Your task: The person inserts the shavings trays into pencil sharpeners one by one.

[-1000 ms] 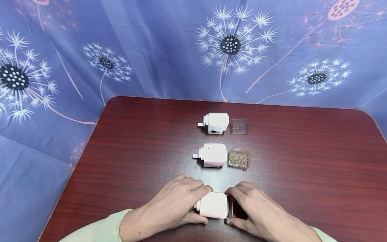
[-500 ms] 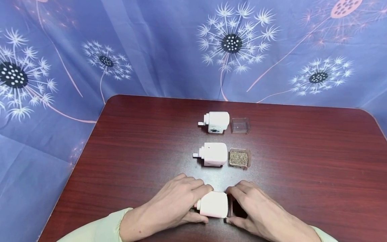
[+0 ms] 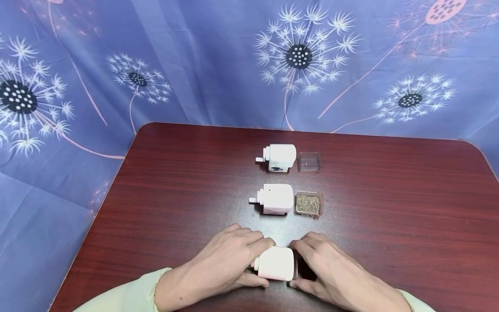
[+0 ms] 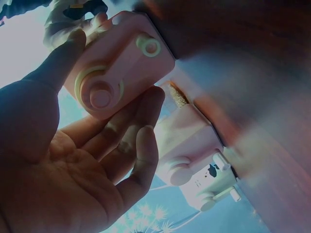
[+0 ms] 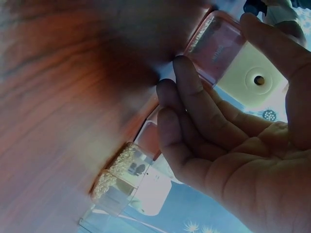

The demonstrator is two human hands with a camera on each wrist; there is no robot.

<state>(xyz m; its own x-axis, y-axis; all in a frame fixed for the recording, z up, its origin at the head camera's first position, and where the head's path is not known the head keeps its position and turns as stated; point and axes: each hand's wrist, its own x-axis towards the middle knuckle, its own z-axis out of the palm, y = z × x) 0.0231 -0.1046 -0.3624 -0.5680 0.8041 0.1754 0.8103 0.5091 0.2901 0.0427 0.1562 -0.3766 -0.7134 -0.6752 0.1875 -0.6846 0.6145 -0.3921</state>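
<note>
My left hand (image 3: 224,262) holds a white crank pencil sharpener (image 3: 276,263) at the table's near side, thumb and fingers on opposite sides of its body. In the left wrist view the sharpener's crank side (image 4: 121,63) faces the palm and looks pinkish. At the other end, my right hand (image 3: 331,271) pinches a clear shavings drawer (image 5: 216,48) between thumb and fingertips. That drawer sits low against the sharpener's end, largely inside the body, below the round pencil hole (image 5: 259,80). From the head view the right fingers hide most of it.
Farther back stand a pinkish-white sharpener (image 3: 277,199) and a white one with a dark print (image 3: 282,157), cranks to the left. Right of them lie a clear drawer filled with brown shavings (image 3: 308,204) and an empty clear drawer (image 3: 310,162). A patterned blue cloth (image 3: 218,65) hangs behind the table.
The right hand has shifted slightly left, and less of the drawer shows past the sharpener's end. The left hand keeps the sharpener in place.
</note>
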